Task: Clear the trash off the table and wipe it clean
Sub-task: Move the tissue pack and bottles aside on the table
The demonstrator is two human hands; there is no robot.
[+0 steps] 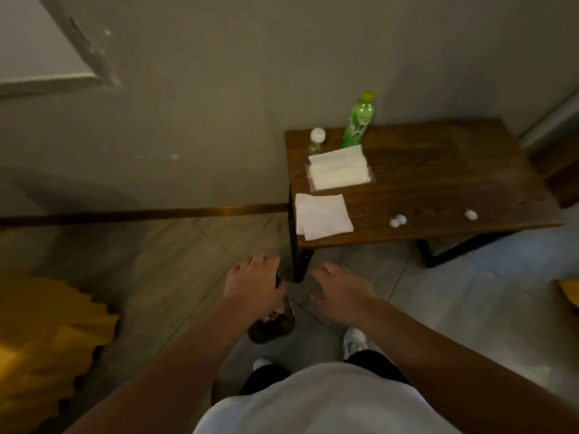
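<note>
Head view shows me the trash first: two small white crumpled balls (398,221) touching each other near the front edge of the surface (438,183), and a third ball (471,215) further right, well apart from them. At the near left corner lies a folded white cloth (322,216), partly overhanging the edge, which I judge is there for the wiping. Just behind it sits a clear-wrapped pack of tissues (340,171), then a green bottle (358,120) standing upright at the far edge with a small white-capped bottle (316,140) to its left.

Both my hands are low, off the surface, over the floor by its near leg. The left hand (252,285) is closed around the top of a dark bottle (272,321), holding it upright above the floor, probably trash I am carrying away. The right hand (340,292) hangs beside it, fingers loosely spread and holding nothing.

A blurred yellow shape (47,339) fills the near left; I cannot tell what it is.
</note>
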